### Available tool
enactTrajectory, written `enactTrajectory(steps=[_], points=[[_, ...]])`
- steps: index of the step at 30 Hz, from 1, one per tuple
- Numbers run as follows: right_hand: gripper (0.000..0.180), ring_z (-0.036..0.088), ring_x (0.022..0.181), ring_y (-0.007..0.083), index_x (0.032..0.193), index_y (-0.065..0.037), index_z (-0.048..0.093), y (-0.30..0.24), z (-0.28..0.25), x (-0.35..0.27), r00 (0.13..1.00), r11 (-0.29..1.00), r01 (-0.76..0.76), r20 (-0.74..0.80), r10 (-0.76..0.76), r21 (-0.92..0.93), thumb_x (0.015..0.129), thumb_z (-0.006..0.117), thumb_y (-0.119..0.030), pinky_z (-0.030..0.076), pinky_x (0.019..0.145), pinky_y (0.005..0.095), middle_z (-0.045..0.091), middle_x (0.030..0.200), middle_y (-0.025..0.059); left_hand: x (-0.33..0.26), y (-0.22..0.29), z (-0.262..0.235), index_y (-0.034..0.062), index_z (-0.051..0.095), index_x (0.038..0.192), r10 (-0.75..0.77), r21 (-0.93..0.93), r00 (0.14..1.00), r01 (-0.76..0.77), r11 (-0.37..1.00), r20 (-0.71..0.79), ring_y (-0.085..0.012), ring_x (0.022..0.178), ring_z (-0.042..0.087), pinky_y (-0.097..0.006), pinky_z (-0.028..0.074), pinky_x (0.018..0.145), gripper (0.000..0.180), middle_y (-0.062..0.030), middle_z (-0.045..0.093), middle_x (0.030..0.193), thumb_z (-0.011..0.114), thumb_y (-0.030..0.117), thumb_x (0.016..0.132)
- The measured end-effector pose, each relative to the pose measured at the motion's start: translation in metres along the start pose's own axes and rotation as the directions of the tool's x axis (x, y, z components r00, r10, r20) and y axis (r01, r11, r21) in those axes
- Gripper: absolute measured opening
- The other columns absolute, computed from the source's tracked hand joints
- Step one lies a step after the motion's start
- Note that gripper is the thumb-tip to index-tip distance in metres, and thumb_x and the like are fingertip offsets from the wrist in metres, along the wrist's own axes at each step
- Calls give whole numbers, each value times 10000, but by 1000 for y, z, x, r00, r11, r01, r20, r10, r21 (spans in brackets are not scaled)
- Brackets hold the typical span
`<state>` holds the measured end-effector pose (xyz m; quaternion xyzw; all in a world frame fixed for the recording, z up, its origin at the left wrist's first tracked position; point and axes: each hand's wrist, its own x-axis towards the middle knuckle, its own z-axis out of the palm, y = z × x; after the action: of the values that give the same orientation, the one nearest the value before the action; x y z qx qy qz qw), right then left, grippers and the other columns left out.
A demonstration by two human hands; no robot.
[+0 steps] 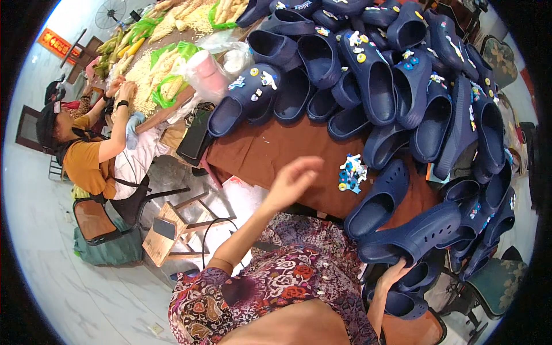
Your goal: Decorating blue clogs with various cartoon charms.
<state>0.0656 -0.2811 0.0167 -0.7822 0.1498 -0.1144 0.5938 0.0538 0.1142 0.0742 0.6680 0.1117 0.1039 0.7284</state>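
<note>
At the right, my right hand point(395, 272) grips a navy clog point(425, 230) by its heel end, the perforated toe pointing up and right. My left hand point(294, 179) hangs over the brown cloth, its fingers smeared by motion, so whether they hold anything is unclear. Just right of it lies a small heap of white, blue and yellow shoe charms point(352, 173). Another navy clog point(379, 201), with no charms visible on it, rests beside the heap, touching or nearly touching the held one.
A large pile of navy clogs point(368, 75), many with charms, covers the table's back and right. A black phone point(194, 135) lies at the table's left edge. A wooden stool point(172, 230) stands left. Another person point(92, 155) handles corn at the far-left table.
</note>
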Motion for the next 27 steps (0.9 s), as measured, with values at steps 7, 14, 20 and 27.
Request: enactTrajectory(steps=[7, 14, 20, 27], points=[[581, 435, 1243, 291, 1434, 7, 321, 51, -15, 33, 955, 956, -291, -69, 289, -23, 941, 459, -267, 306, 1066, 375, 433, 1376, 165, 41, -28, -107, -3, 518, 1283, 371, 383, 663, -136, 914, -650, -195, 1118, 543, -338, 441, 960, 418, -127, 581, 1203, 572, 38, 871], [597, 508, 1161, 243, 1376, -24, 376, 48, -7, 68, 926, 924, -374, 93, 367, 78, 948, 539, -408, 391, 982, 358, 501, 1296, 138, 73, -43, -162, -4, 526, 1286, 472, 627, 604, 58, 777, -642, -311, 1135, 547, -389, 422, 983, 487, -200, 576, 1208, 651, 180, 852], [584, 515, 1125, 252, 1354, -27, 394, 47, 5, 82, 937, 938, -343, 95, 337, 50, 945, 565, -407, 406, 963, 367, 508, 1274, 141, 96, -56, -185, -55, 621, 1138, 426, 531, 666, -53, 846, -612, -250, 975, 639, -346, 478, 885, 399, -172, 678, 1046, 665, 231, 863], [470, 469, 1134, 256, 1370, 5, 392, 25, 15, 53, 943, 940, 250, -163, -291, -232, 944, 539, -130, 366, 998, 364, 449, 1287, 157, 78, -29, -167, -57, 654, 1017, 326, 487, 693, 42, 872, -643, -92, 750, 608, -255, 489, 694, 276, -55, 680, 828, 681, 167, 858]])
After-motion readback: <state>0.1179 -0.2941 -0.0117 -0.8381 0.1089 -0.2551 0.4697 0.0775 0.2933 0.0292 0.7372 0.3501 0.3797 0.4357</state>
